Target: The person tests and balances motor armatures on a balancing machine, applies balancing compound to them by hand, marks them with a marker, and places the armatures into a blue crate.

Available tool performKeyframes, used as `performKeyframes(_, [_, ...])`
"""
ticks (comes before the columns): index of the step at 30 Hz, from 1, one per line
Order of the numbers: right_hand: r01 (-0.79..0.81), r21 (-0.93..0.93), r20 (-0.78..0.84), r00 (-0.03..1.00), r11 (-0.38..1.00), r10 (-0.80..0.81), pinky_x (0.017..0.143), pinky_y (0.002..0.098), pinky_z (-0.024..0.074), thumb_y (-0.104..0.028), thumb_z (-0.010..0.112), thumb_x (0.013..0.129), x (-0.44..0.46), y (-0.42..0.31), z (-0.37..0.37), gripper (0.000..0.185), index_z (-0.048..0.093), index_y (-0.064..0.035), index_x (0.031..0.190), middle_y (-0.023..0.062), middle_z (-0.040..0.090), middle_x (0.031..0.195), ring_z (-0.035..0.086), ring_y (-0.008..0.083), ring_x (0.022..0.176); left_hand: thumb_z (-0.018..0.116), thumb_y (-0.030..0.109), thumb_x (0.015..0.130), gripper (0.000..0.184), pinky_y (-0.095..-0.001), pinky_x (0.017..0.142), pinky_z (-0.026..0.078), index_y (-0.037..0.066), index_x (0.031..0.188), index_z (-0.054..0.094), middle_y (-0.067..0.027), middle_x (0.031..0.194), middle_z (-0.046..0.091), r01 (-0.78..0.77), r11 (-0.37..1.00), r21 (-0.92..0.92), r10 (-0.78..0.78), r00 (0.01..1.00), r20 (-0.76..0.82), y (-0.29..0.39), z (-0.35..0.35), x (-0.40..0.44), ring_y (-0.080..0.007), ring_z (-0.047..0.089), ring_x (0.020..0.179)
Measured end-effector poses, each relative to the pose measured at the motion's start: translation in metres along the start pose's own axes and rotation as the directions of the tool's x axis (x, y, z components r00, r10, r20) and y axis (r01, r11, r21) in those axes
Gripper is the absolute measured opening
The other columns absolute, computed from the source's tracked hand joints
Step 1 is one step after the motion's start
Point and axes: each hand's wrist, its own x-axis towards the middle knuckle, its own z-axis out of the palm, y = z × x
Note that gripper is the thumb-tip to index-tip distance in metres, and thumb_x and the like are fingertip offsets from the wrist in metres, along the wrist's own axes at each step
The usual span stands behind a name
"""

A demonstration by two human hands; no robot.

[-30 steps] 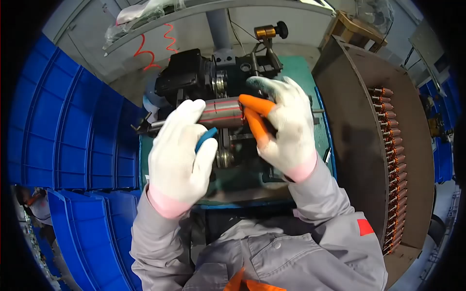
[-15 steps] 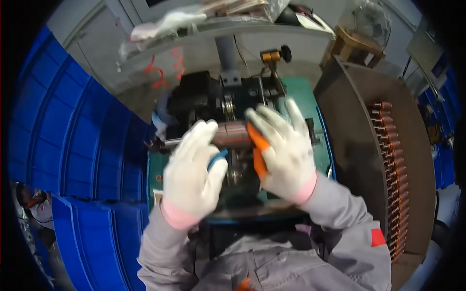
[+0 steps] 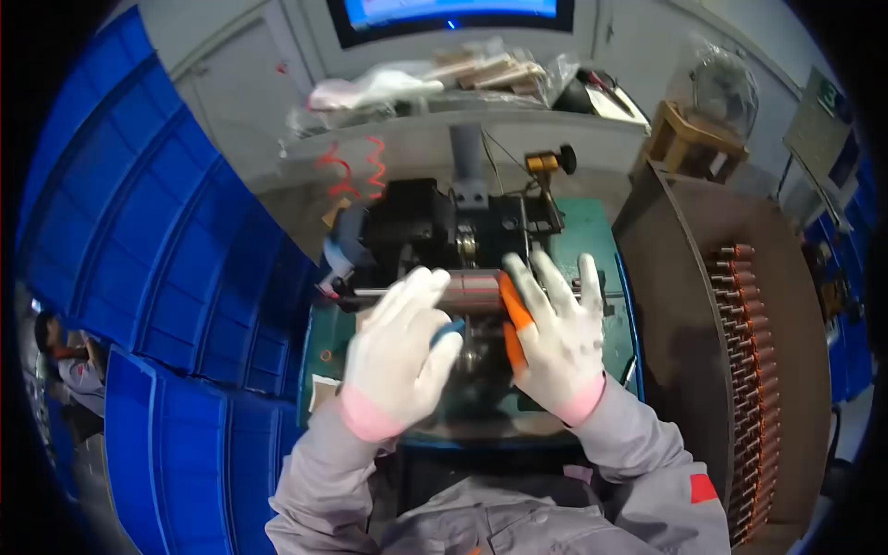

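Note:
A grey metal cylinder with reddish lines (image 3: 476,289) lies crosswise on a shaft in a black bench machine (image 3: 407,222). My left hand (image 3: 400,347), in a white glove with a pink cuff, lies over the cylinder's left end, fingers stretched out. Something blue (image 3: 448,331) shows by its thumb; whether it is a finger cover or a held piece I cannot tell. At the right end is my right hand (image 3: 561,342), also gloved, its fingers spread and its thumb and forefinger covered in orange. The orange forefinger appears to touch the cylinder.
Blue bins (image 3: 176,268) stand stacked on the left. To the right, a brown box (image 3: 684,370) holds a long row of copper-coloured rotors (image 3: 754,370). A green mat (image 3: 592,236) lies under the machine. Behind are a cluttered shelf (image 3: 499,111) and a screen (image 3: 453,14).
The head view has tilted up, so the machine and hands sit lower and the screen shows. Both hands stay at the cylinder's ends, their poses much the same.

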Motion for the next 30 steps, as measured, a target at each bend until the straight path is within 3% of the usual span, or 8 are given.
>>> performKeyframes(5, [0.044,0.163,0.170,0.983,0.986,-0.072,0.113,0.0659,0.0261,-0.014,0.076,0.075,0.026,0.017,-0.032,0.032,0.072,-0.0008,0.105,0.0191,0.058,0.138,0.050,0.0377,0.132,0.067,0.005,0.086,0.017,-0.0467,0.108,0.043,-0.002,0.101,0.065,-0.0276,0.132,0.060,-0.007,0.998,-0.062,0.008,1.000,0.010,0.001,-0.001,-0.006,-0.0442,0.055,0.127])
performKeyframes(7, [-0.003,0.414,-0.105,0.993,0.910,0.050,0.108,0.0475,0.0421,-0.008,0.074,0.083,0.019,0.049,-0.030,0.030,0.070,0.0004,0.111,0.0214,0.062,0.127,0.061,0.0380,0.118,0.062,0.008,0.094,0.018,-0.0424,0.102,0.047,-0.002,0.109,0.063,-0.0256,0.131,0.060,0.046,0.998,-0.047,-0.049,0.996,-0.078,0.019,-0.007,-0.010,-0.0389,0.060,0.118])
performKeyframes(10, [0.126,0.580,-0.240,0.971,0.805,0.021,0.087,0.0406,0.0524,-0.003,0.076,0.080,0.020,0.015,-0.071,0.024,0.070,-0.0043,0.103,0.0159,0.069,0.108,0.068,0.0344,0.097,0.038,0.027,0.110,0.036,-0.0306,0.075,0.054,-0.003,0.117,0.057,-0.0196,0.119,0.066,0.408,0.416,-0.813,-0.471,0.861,0.191,0.060,-0.024,-0.026,-0.0205,0.067,0.092])
performKeyframes(14, [0.292,0.574,-0.102,0.953,0.765,-0.287,0.083,0.0399,0.0525,-0.010,0.078,0.080,0.024,-0.008,-0.087,0.033,0.070,-0.0070,0.112,0.0128,0.067,0.112,0.067,0.0323,0.097,0.033,0.032,0.110,0.048,-0.0270,0.046,0.056,-0.007,0.098,0.059,-0.0340,0.103,0.067,0.444,-0.052,-0.895,-0.411,0.807,0.424,0.066,-0.026,-0.041,-0.0305,0.072,0.069])
performKeyframes(17, [0.346,0.492,-0.056,0.928,0.799,-0.367,0.077,0.0396,0.0522,-0.014,0.080,0.075,0.025,-0.016,-0.094,0.038,0.071,-0.0068,0.111,0.0110,0.068,0.102,0.066,0.0310,0.091,0.037,0.034,0.110,0.042,-0.0257,0.053,0.057,-0.002,0.103,0.057,-0.0230,0.106,0.068,0.494,-0.160,-0.854,-0.261,0.814,0.520,0.066,-0.034,-0.045,-0.0232,0.073,0.078])
performKeyframes(22, [0.485,0.327,-0.099,0.871,0.811,-0.481,0.066,0.0375,0.0491,-0.021,0.080,0.063,0.030,-0.025,-0.108,0.031,0.072,-0.0070,0.090,0.0058,0.062,0.083,0.061,0.0243,0.076,0.037,0.035,0.110,0.042,-0.0236,0.050,0.052,-0.002,0.104,0.057,-0.0148,0.097,0.068,0.620,0.138,-0.772,-0.262,0.775,0.575,0.081,-0.051,-0.032,-0.0183,0.070,0.073])
performKeyframes(26, [0.531,0.179,-0.157,0.846,0.828,-0.509,0.061,0.0359,0.0452,-0.022,0.073,0.057,0.021,-0.028,-0.098,0.020,0.060,-0.0122,0.069,0.0020,0.049,0.070,0.055,0.0202,0.067,0.042,0.027,0.108,0.030,-0.0253,0.054,0.053,0.001,0.102,0.056,-0.0109,0.103,0.065,0.770,0.058,-0.635,-0.238,0.628,0.741,0.076,-0.052,-0.032,-0.0165,0.067,0.068])
performKeyframes(30, [0.597,0.175,-0.205,0.800,0.783,-0.564,0.056,0.0355,0.0428,-0.026,0.072,0.053,0.023,-0.018,-0.104,0.024,0.055,-0.0145,0.066,0.0008,0.048,0.069,0.051,0.0200,0.060,0.054,0.004,0.097,0.011,-0.0352,0.063,0.057,-0.006,0.101,0.054,-0.0183,0.102,0.062,0.360,0.733,-0.577,-0.037,0.869,0.494,0.080,-0.050,-0.026,-0.0266,0.068,0.071])
